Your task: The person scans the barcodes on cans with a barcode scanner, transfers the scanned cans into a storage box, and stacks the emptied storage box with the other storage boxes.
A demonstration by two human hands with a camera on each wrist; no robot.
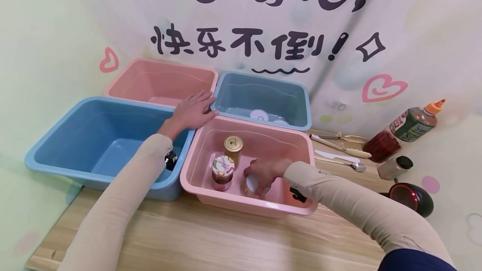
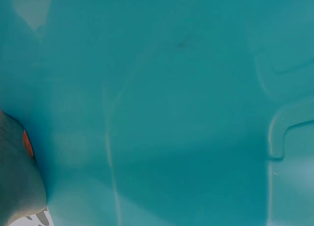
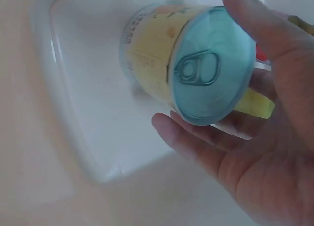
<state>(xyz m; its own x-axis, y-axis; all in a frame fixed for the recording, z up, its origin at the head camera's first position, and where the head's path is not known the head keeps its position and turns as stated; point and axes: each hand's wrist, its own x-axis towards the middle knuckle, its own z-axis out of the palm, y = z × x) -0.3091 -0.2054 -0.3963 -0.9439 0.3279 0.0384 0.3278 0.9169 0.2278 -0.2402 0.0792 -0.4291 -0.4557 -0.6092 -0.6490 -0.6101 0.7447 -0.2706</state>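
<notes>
In the head view my left hand (image 1: 193,110) rests, fingers extended, where the rims of the tubs meet. My right hand (image 1: 268,171) reaches down into the near pink tub (image 1: 248,208). Its thumb and fingers are round a short can with a pull-tab lid (image 3: 211,71) and a pale yellow label, tilted in the right wrist view. To the left of that hand stand a jar with a printed lid (image 1: 223,168) and a gold-topped jar (image 1: 233,144). The left wrist view shows mostly blue tub wall (image 2: 186,98).
A large blue tub (image 1: 113,137) stands left, with another pink tub (image 1: 158,80) and a smaller blue tub (image 1: 263,91) behind. The smaller one holds white round-topped things (image 1: 259,115). At right lie tongs (image 1: 340,147), a knife (image 1: 337,156), a spoon (image 1: 357,166), a sauce bottle (image 1: 404,131) and a shaker (image 1: 395,167).
</notes>
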